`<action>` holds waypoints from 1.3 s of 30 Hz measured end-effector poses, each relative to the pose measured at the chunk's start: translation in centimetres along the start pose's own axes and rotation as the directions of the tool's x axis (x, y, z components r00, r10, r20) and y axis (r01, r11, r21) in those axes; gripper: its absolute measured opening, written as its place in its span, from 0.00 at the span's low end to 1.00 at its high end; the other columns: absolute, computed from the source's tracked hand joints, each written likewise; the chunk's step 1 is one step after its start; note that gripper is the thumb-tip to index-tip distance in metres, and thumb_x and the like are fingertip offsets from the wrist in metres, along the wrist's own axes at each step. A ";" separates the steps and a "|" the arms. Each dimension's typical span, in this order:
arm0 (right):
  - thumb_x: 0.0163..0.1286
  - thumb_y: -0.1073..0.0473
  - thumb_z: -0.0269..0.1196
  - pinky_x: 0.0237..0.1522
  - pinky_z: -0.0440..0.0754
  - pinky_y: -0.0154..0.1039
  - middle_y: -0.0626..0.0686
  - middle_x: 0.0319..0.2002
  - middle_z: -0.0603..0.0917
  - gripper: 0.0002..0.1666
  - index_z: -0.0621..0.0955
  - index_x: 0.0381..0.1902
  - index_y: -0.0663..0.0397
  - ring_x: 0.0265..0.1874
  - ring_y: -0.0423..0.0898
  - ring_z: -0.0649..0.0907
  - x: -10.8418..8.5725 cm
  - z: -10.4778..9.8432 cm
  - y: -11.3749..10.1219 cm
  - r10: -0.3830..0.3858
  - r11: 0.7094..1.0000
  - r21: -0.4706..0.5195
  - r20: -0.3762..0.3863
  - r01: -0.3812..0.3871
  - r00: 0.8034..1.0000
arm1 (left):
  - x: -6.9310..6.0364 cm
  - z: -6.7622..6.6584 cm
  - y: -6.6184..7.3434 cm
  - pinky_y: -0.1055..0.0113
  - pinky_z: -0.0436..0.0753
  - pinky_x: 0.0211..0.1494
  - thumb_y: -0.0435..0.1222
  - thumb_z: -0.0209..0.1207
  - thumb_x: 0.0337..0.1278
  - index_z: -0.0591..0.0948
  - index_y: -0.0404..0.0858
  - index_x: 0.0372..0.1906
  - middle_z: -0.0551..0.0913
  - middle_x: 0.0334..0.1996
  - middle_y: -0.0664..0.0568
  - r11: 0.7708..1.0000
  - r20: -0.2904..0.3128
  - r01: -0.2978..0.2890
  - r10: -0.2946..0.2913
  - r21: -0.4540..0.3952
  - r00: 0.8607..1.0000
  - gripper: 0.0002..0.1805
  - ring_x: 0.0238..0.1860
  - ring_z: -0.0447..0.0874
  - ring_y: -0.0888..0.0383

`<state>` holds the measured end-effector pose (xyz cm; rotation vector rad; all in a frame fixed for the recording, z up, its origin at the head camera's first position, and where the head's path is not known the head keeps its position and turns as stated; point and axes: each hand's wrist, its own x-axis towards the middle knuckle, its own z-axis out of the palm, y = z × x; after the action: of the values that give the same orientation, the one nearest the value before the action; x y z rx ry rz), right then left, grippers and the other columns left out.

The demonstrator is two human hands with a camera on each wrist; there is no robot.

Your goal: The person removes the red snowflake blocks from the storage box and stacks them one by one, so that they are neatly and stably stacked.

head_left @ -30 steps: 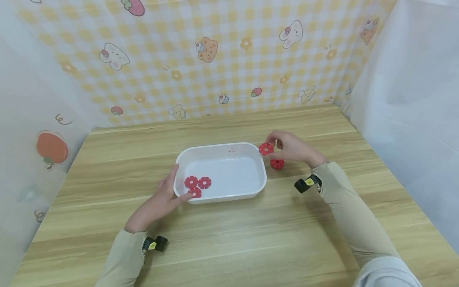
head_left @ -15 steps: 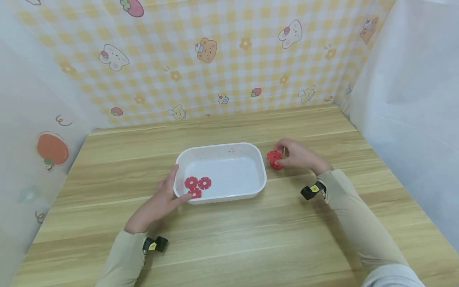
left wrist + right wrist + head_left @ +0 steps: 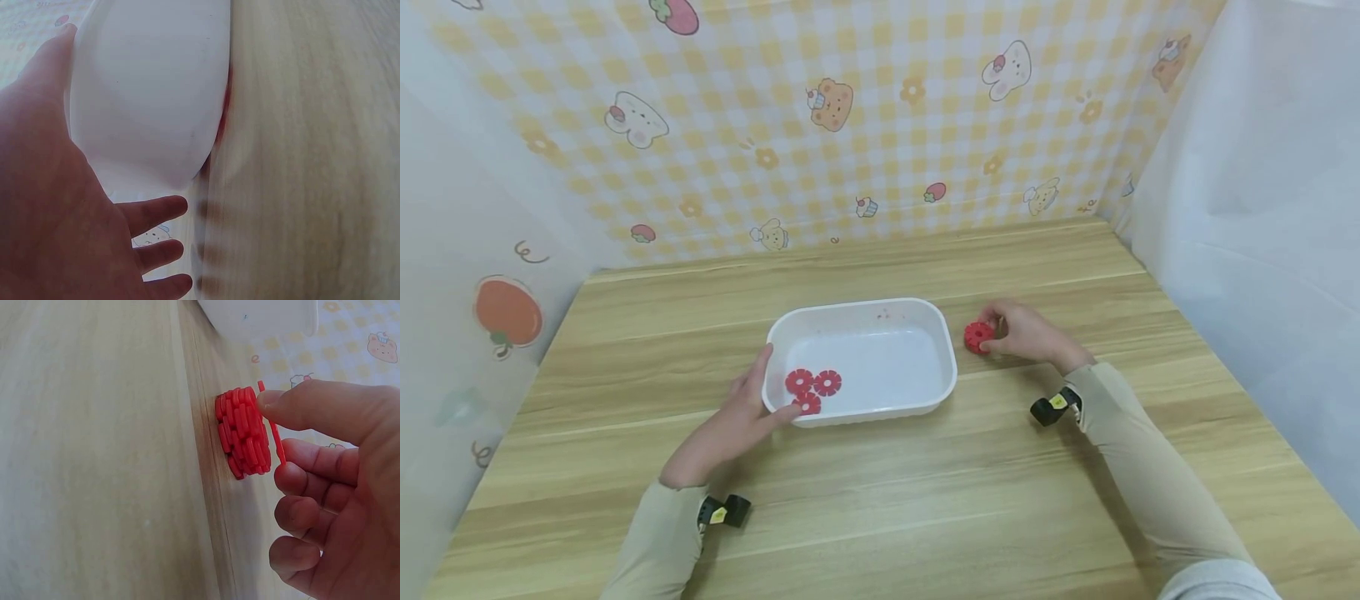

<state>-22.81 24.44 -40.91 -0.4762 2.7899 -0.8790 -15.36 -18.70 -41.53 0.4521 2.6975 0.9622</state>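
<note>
My left hand (image 3: pixel 733 425) holds the left end of a white plastic tray (image 3: pixel 880 410), thumb over the near rim and fingers along the outside. Several fingers stretch past the tray's wall in the left wrist view. Three red notched discs (image 3: pixel 828 382) lie in the tray's near left corner. Beyond the tray's right end, my right hand (image 3: pixel 1022 333) pinches one thin red disc (image 3: pixel 279 442) between thumb and fingertip. That disc stands very close to the top of a stack of red discs (image 3: pixel 240 431) on the table; contact cannot be told.
The wood-grain table (image 3: pixel 880 500) reaches back to a yellow checked cloth (image 3: pixel 880 150) with cartoon prints. White sheets (image 3: pixel 1255 200) hang at the right and left. Each wrist wears a black strap with a small camera (image 3: pixel 1047 410).
My right hand has moved right and slightly down, carrying its disc from beside the tray's right rim to above the stack. The left hand, tray and discs inside it stay put.
</note>
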 end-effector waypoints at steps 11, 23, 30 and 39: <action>0.55 0.61 0.71 0.40 0.73 0.41 0.55 0.36 0.78 0.20 0.77 0.44 0.62 0.37 0.50 0.75 0.1 0.2 0.4 0.005 1.000 -0.009 -0.005 -0.005 1.000 | -0.2 -0.2 0.1 0.31 0.70 0.56 0.54 0.60 0.58 0.34 0.37 0.75 0.50 0.72 0.33 1.000 0.005 -0.018 0.018 0.000 1.000 0.57 0.68 0.47 0.30; 0.53 0.60 0.71 0.44 0.75 0.44 0.56 0.38 0.78 0.23 0.77 0.45 0.62 0.39 0.51 0.76 0.0 0.4 0.6 0.008 1.000 -0.014 0.000 -0.008 1.000 | -0.2 -0.2 0.0 0.31 0.70 0.57 0.53 0.60 0.58 0.33 0.38 0.75 0.50 0.72 0.33 0.999 0.008 -0.028 0.028 -0.016 1.000 0.57 0.68 0.47 0.31; 0.53 0.62 0.71 0.43 0.74 0.44 0.56 0.38 0.78 0.24 0.76 0.47 0.63 0.39 0.51 0.75 -0.2 0.3 0.6 -0.008 1.000 -0.001 0.008 0.008 1.000 | -0.2 -0.3 0.1 0.31 0.69 0.57 0.52 0.60 0.58 0.34 0.37 0.75 0.50 0.72 0.33 0.999 0.009 -0.031 0.031 -0.012 0.999 0.57 0.68 0.47 0.31; 0.56 0.60 0.69 0.42 0.75 0.44 0.57 0.39 0.77 0.28 0.74 0.53 0.65 0.38 0.51 0.75 -0.3 -0.3 0.2 -0.008 1.000 -0.019 0.012 0.009 1.000 | -0.2 -0.3 0.0 0.31 0.70 0.57 0.52 0.60 0.58 0.34 0.38 0.75 0.51 0.71 0.32 1.000 0.006 -0.028 0.028 -0.010 1.000 0.57 0.67 0.47 0.31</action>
<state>-22.69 24.85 -40.78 -0.4948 2.7903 -0.8491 -15.25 -18.90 -41.27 0.4914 2.6866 0.9795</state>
